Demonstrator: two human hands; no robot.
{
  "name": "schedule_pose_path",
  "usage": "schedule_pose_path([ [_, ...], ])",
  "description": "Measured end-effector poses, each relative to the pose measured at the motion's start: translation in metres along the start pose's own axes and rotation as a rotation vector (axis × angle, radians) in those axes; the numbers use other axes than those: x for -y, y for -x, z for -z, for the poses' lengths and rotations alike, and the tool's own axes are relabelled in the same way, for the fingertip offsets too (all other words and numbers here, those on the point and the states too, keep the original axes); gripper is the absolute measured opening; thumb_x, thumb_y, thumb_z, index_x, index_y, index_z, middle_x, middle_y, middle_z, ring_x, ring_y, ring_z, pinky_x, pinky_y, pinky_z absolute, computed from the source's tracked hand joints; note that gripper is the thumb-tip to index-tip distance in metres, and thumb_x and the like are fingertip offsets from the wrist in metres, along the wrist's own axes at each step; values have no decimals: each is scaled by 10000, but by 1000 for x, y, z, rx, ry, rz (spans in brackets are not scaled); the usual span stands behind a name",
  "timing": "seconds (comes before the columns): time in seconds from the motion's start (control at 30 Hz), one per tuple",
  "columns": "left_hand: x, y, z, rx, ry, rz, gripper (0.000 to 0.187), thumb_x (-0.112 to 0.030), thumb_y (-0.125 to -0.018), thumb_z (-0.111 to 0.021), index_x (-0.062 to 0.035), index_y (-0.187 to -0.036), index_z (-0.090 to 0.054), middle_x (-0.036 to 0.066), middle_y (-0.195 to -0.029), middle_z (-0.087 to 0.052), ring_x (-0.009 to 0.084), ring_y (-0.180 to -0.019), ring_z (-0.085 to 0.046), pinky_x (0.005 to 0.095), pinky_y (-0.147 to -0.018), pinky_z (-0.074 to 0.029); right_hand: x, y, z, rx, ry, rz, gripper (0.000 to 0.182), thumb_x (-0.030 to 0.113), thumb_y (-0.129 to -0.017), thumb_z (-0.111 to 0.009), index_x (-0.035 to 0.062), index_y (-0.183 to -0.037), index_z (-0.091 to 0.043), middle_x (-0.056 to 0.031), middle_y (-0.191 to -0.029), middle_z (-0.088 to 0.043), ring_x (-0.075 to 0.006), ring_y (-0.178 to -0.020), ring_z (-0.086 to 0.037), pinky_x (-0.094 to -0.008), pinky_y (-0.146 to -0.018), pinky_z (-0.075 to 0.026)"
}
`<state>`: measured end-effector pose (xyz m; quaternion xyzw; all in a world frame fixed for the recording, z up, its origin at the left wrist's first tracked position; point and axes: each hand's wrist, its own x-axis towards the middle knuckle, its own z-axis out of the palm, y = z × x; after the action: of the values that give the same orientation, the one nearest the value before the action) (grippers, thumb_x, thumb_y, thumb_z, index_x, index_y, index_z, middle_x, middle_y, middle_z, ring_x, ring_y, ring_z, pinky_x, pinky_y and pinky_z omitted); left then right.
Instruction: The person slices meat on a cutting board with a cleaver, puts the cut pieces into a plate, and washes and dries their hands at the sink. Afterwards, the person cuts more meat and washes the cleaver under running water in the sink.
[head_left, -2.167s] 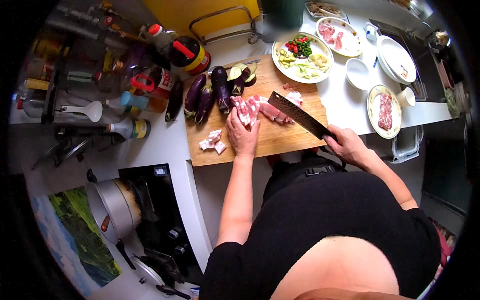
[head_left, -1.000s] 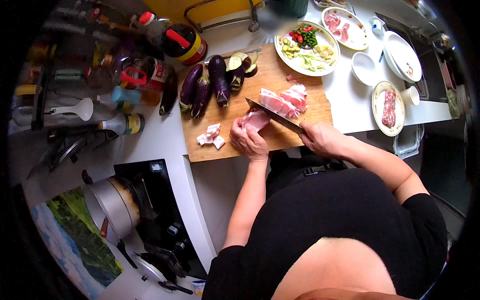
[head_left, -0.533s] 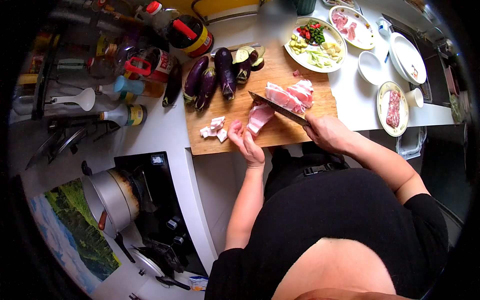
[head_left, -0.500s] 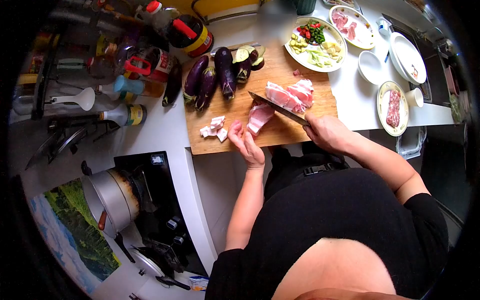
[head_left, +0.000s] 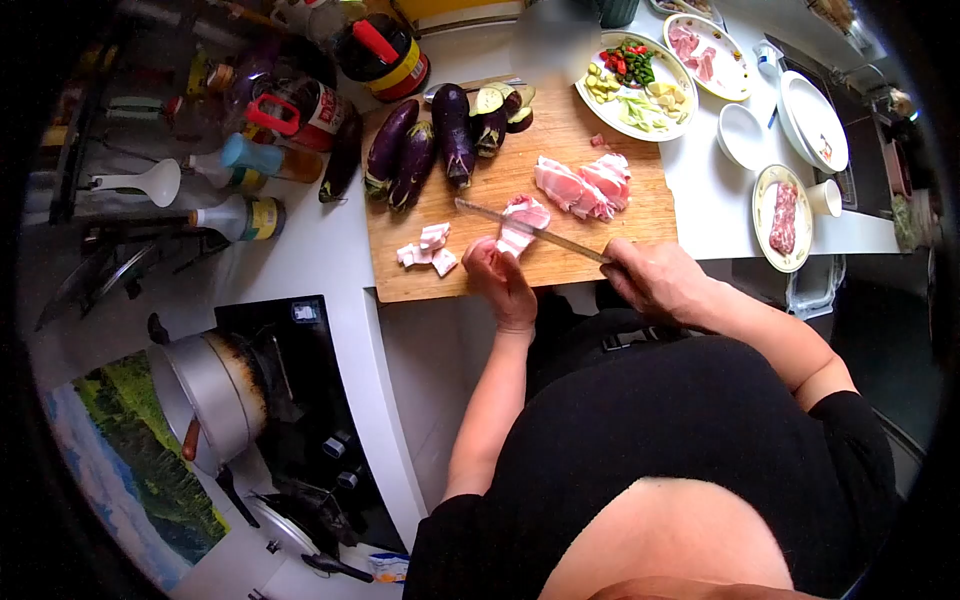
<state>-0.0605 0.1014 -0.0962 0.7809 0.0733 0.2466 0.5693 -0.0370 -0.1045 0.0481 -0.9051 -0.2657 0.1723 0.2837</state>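
Note:
My right hand (head_left: pixel 655 278) grips the handle of a kitchen knife (head_left: pixel 570 246), whose blade points left and lies across a piece of raw pork (head_left: pixel 525 215) near the board's front edge. My left hand (head_left: pixel 502 285) has its fingers curled against the near end of that piece, below the blade. Part of the pork is hidden by the blade and fingers. More pork slices (head_left: pixel 585 188) lie behind and to the right, apart from the knife. Small cut pork pieces (head_left: pixel 428 250) sit left of my left hand. All of this rests on a wooden cutting board (head_left: pixel 640 220).
Whole eggplants (head_left: pixel 412 165) and cut eggplant (head_left: pixel 492 118) lie at the board's back left. A plate of chopped vegetables (head_left: pixel 640 128) overlaps its back right corner. Farther right are a white bowl (head_left: pixel 741 137) and a plate of meat (head_left: pixel 784 218). A pot (head_left: pixel 215 385) stands left.
The knife has shifted from beside the slice stack to across the nearer pork piece. My left hand's fingers have curled in onto that piece, away from their looser pose.

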Motion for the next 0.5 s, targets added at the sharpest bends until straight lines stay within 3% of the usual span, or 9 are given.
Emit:
schedule_pose_path([
  [0.03,2,1,2,-52,106,9,275,-233,-935,-491,-3,-1073,-432,106,-1070,-444,210,-991,-458,337,-892,-370,0,0,-3,1,2,0,203,217,-884,-524,39,-889,-427,-200,-654,-569,-390,-633,-579,-472,-544,-454],
  [0.07,2,5,6,-73,211,41,317,-212,-923,-500,26,-1116,-420,160,-1111,-432,266,-1019,-450,369,-904,-371,-1,0,-7,-6,7,13,200,216,-884,-522,39,-889,-428,-199,-653,-569,-392,-622,-577,-474,-541,-454],
  [0.1,2,7,13,-76,211,43,317,-212,-923,-500,26,-1116,-420,160,-1111,-432,266,-1019,-450,369,-904,-371,-2,-1,-10,-12,12,26,198,214,-884,-519,38,-889,-428,-198,-651,-570,-394,-611,-575,-475,-539,-455],
  [0.17,3,11,29,-29,25,12,349,-240,-941,-480,21,-1159,-403,112,-1119,-440,202,-1028,-451,328,-931,-354,0,-2,-10,3,6,7,194,211,-882,-520,39,-892,-429,-198,-646,-570,-394,-605,-574,-477,-537,-455],
  [0.2,2,14,31,-50,63,37,330,-184,-901,-525,36,-1124,-421,169,-1100,-446,302,-1042,-450,391,-918,-377,0,-2,-11,11,-2,-16,191,207,-880,-521,39,-895,-430,-198,-641,-570,-394,-599,-573,-479,-535,-455],
  [0.3,2,12,39,36,-187,-85,379,-148,-840,-600,33,-1126,-429,183,-1094,-466,331,-1049,-456,415,-916,-385,2,-2,-14,36,17,-8,191,206,-880,-521,37,-899,-435,-198,-629,-568,-395,-593,-571,-482,-533,-453],
  [0.5,-13,-1,23,127,-280,-160,455,-97,-728,-698,2,-1099,-455,196,-1106,-485,357,-1071,-457,437,-919,-381,11,-7,-17,28,50,-61,192,212,-885,-511,34,-897,-440,-191,-601,-560,-392,-584,-572,-481,-521,-447],
])
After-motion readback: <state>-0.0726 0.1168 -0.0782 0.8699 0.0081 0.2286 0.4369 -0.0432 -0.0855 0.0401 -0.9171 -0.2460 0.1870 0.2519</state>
